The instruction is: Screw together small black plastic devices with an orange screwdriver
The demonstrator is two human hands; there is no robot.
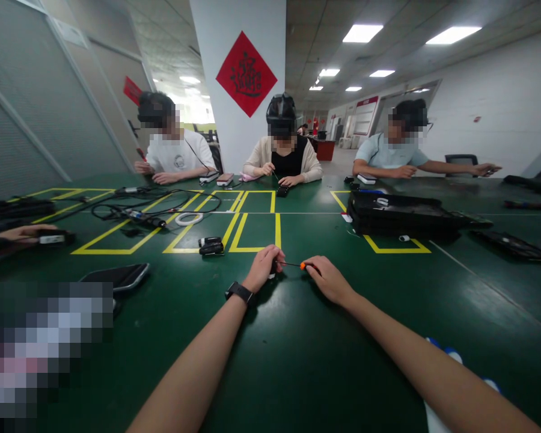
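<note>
Orange marks the handle end of a screwdriver [303, 265], grasped in the fingers of the right hand [328, 278], its thin shaft reaching to the left hand [265, 264]. The left hand's fingers are closed around a dark block [273, 272], mostly hidden. Both hands are nearer the wearer than the bag [397, 216] and left of it, at the green surface [297, 361]. Well left of the bag is a white ring [189, 219]; nearer and also left lie two black blocks [211, 246] and a phone [119, 276].
</note>
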